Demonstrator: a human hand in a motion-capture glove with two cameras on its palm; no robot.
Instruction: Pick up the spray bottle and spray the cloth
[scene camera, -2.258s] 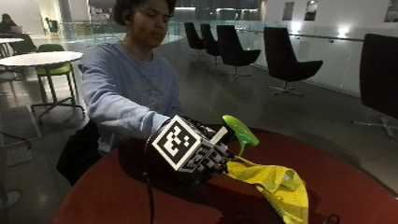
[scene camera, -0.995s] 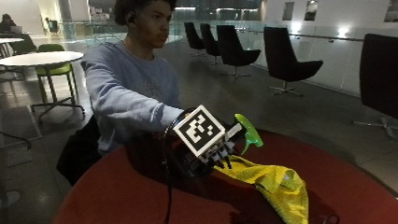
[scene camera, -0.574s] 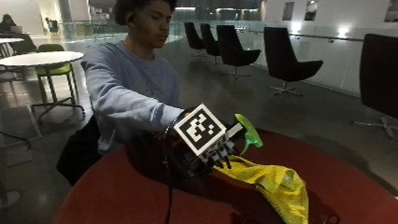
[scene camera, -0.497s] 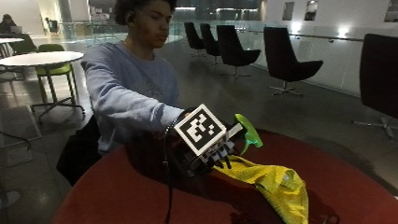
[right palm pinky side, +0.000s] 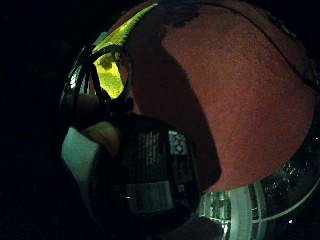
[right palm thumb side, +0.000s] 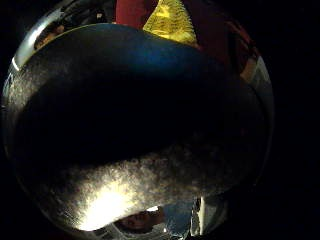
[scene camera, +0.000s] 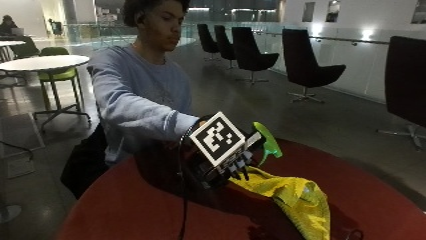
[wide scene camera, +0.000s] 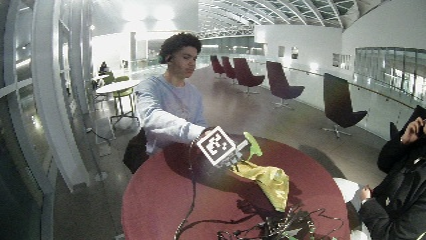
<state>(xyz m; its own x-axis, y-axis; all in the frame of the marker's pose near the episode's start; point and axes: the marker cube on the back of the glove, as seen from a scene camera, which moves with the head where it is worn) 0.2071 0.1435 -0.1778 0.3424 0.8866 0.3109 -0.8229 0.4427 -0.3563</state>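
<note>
My gloved right hand (scene camera: 226, 162) grips a dark spray bottle a little above the round red table (scene camera: 126, 210). The bottle's green spray head (scene camera: 266, 144) sticks up past my fingers and points toward the far side. A crumpled yellow cloth (scene camera: 299, 197) lies on the table just under and beyond my hand. In the wide view the hand (wide scene camera: 225, 156), the green head (wide scene camera: 251, 146) and the cloth (wide scene camera: 267, 179) sit near the table's middle. Both palm views are filled by the bottle's dark body (right palm pinky side: 150, 175) (right palm thumb side: 135, 115), with the cloth (right palm pinky side: 112, 75) (right palm thumb side: 170, 20) past it.
A tangle of cables (wide scene camera: 279, 227) lies at the table's near edge. Bare red tabletop (right palm pinky side: 240, 100) spreads beside the bottle. Dark chairs (scene camera: 306, 67) and a small white table (scene camera: 43, 62) stand on the floor behind.
Since 2.3 s ago my hand has risen and tilted a little with the bottle, its green head shifting toward the cloth. Over the last half second nothing visibly moves.
</note>
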